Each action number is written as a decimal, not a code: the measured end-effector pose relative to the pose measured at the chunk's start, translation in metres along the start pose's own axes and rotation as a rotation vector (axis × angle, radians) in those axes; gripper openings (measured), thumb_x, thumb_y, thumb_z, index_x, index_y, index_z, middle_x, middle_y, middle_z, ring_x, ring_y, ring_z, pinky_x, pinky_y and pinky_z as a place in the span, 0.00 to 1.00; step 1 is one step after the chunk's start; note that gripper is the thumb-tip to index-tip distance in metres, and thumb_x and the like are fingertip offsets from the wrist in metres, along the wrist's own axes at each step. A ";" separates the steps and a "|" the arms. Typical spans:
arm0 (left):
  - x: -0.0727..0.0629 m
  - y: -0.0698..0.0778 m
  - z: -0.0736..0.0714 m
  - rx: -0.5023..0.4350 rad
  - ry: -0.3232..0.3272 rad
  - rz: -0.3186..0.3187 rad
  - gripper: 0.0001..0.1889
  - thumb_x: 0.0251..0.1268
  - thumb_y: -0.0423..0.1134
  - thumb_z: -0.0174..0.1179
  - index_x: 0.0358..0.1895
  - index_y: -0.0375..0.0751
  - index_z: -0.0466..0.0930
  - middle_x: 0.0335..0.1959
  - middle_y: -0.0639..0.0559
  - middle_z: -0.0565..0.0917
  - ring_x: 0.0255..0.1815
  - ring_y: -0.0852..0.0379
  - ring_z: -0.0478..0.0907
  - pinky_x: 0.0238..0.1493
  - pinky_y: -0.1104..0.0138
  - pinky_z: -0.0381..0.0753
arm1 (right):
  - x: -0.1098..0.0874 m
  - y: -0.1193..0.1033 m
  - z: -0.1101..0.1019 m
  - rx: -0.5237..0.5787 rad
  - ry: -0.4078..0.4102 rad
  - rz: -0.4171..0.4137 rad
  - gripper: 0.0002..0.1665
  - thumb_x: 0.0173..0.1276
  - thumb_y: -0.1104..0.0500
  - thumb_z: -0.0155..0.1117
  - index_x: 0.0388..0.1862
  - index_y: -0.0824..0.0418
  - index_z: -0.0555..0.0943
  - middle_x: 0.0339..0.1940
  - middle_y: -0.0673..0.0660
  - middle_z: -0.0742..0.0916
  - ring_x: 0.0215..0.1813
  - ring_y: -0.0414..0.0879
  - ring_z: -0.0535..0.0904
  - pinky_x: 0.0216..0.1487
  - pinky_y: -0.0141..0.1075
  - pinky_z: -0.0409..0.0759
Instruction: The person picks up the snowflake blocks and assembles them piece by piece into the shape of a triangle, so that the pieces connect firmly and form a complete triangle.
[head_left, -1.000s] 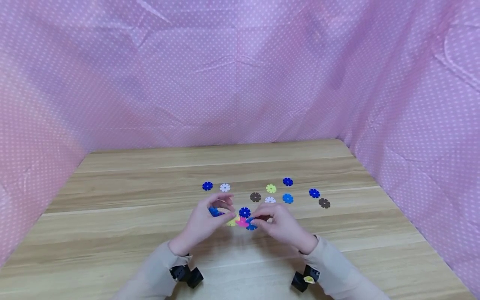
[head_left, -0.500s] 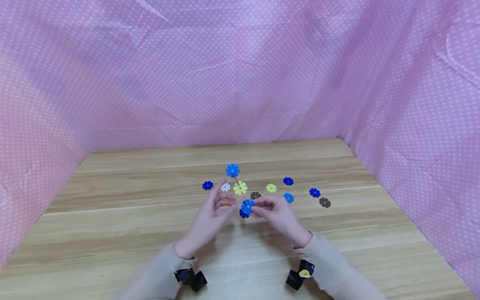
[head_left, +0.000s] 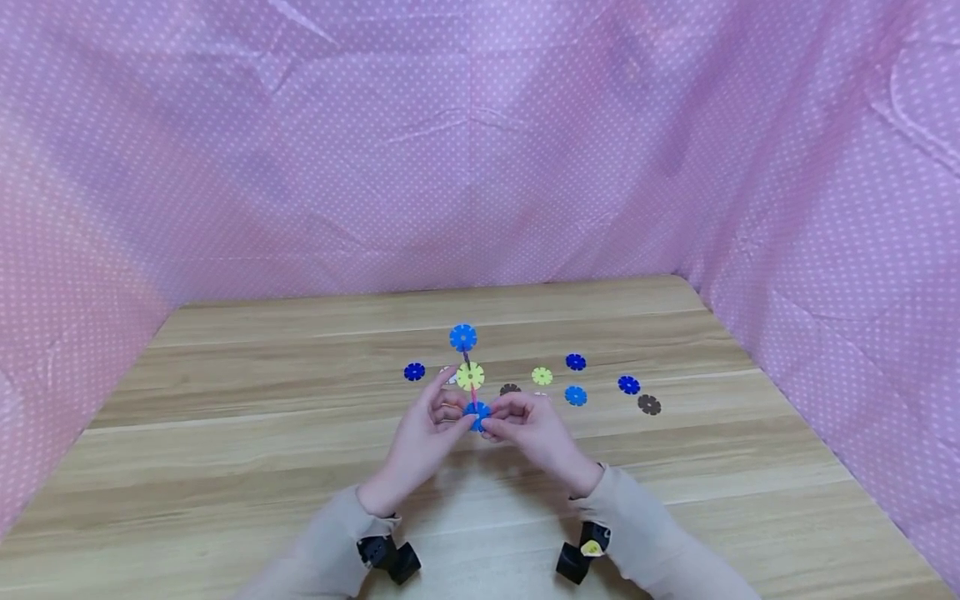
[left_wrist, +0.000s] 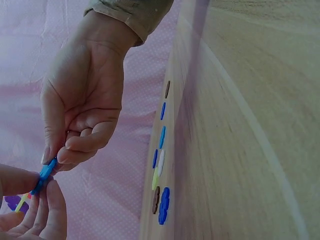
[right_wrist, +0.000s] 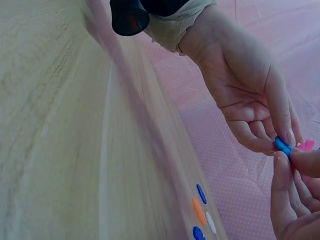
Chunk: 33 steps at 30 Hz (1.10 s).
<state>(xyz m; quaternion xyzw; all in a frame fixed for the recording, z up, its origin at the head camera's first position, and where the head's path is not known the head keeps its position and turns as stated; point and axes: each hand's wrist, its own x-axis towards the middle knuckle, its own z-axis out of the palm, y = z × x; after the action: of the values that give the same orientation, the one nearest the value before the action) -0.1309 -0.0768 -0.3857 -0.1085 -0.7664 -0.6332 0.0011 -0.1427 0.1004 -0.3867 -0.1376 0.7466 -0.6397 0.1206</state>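
A chain of slotted plastic discs stands upright between the hands in the head view. A light blue disc point(head_left: 462, 337) tops it, a yellow disc point(head_left: 470, 376) sits mid-chain, and a light blue bottom disc point(head_left: 476, 410) ends it. Edge-on purple and pink discs link them. My left hand point(head_left: 423, 437) pinches the bottom disc from the left with thumb and fingers. From the right, my right hand point(head_left: 536, 429) pinches the same disc between thumb and curled fingers. In the left wrist view, the fingertips of both hands meet at this bottom disc point(left_wrist: 45, 174), above the table.
Loose discs lie on the wooden table point(head_left: 262, 400): dark blue point(head_left: 414, 372), yellow point(head_left: 542, 376), light blue point(head_left: 576, 396), brown point(head_left: 649, 405) and several others. The left hand partly hides a white one. An orange disc point(right_wrist: 198, 210) shows in the right wrist view. Pink dotted cloth point(head_left: 465, 167) surrounds the table.
The chain has swung up from low over the table to upright and shifted slightly left. My hands have come together, and the left hand now pinches the bottom disc too.
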 end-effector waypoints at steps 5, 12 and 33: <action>-0.001 -0.001 -0.001 -0.006 0.006 0.005 0.38 0.56 0.21 0.61 0.71 0.42 0.58 0.37 0.42 0.79 0.36 0.55 0.80 0.41 0.73 0.82 | -0.001 0.002 -0.010 -0.039 -0.044 0.020 0.15 0.65 0.66 0.62 0.47 0.74 0.77 0.40 0.66 0.85 0.40 0.50 0.85 0.44 0.38 0.84; -0.002 -0.003 -0.007 -0.003 0.041 -0.012 0.40 0.54 0.21 0.62 0.71 0.45 0.60 0.36 0.43 0.80 0.35 0.56 0.80 0.38 0.75 0.81 | 0.007 0.009 -0.053 -0.183 0.061 0.050 0.20 0.64 0.64 0.62 0.52 0.74 0.74 0.43 0.67 0.83 0.41 0.47 0.82 0.48 0.38 0.82; -0.003 -0.002 -0.015 -0.053 0.054 -0.043 0.40 0.55 0.22 0.62 0.72 0.45 0.58 0.38 0.41 0.79 0.34 0.61 0.78 0.40 0.75 0.81 | 0.026 0.032 -0.128 -0.668 0.033 0.167 0.22 0.59 0.61 0.69 0.51 0.68 0.78 0.47 0.62 0.83 0.49 0.53 0.78 0.53 0.47 0.78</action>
<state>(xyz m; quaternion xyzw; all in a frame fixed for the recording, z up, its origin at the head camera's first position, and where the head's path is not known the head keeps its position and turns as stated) -0.1304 -0.0926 -0.3852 -0.0747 -0.7512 -0.6558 0.0053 -0.2139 0.2135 -0.3991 -0.0976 0.9253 -0.3499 0.1088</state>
